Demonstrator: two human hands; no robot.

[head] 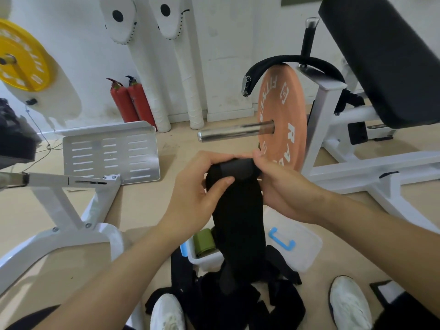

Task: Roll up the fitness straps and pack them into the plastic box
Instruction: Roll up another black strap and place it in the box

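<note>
Left hand (pixel 197 194) and right hand (pixel 283 186) each curl their fingers round the upper end of a black strap (pixel 238 210), with the left thumb pressing its front. The rest hangs down to a heap of black straps (pixel 226 303) on the floor. Behind the hanging strap, the plastic box (pixel 204 259) holds a green roll (pixel 204 241); its lid (pixel 300 253) lies beside it.

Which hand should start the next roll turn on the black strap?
Right, probably. The right hand pinches the folded top edge of the black strap, where the roll begins. The left hand has its thumb lower on the strap's face, better for steadying.
</note>
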